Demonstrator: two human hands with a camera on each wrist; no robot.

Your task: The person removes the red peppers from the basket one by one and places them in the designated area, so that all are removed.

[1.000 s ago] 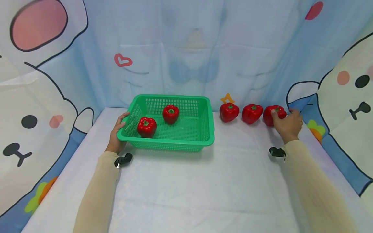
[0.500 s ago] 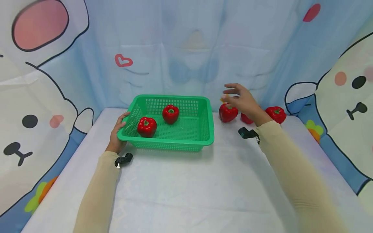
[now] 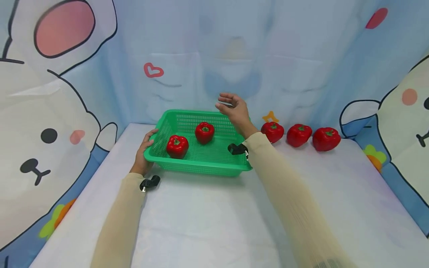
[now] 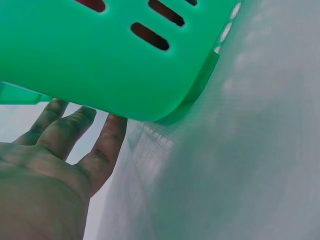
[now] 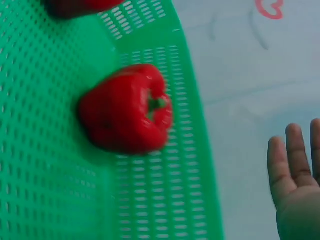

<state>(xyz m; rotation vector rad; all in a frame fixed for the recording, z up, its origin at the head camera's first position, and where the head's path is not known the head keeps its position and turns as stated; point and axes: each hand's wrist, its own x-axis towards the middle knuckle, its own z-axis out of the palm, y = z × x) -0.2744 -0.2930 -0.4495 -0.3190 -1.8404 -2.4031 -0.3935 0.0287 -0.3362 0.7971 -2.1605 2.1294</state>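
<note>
My left hand holds the left rim of a green plastic basket; in the left wrist view, fingers reach to the basket's edge. Inside the basket are two red bell peppers, one near the front left and one further back. Above the basket's back right rim my right hand hovers with nothing in it, its fingers spread loosely. In the right wrist view, the back pepper lies beside the basket's wall, apart from the hand.
Three more red bell peppers stand in a row right of the basket: one close to it, a middle one and a far right one. A white cloth covers the table, and a printed curtain hangs behind.
My right hand has left the far right pepper and swept left past the row to above the basket. The left hand stays on the rim; the head view has shifted slightly.
</note>
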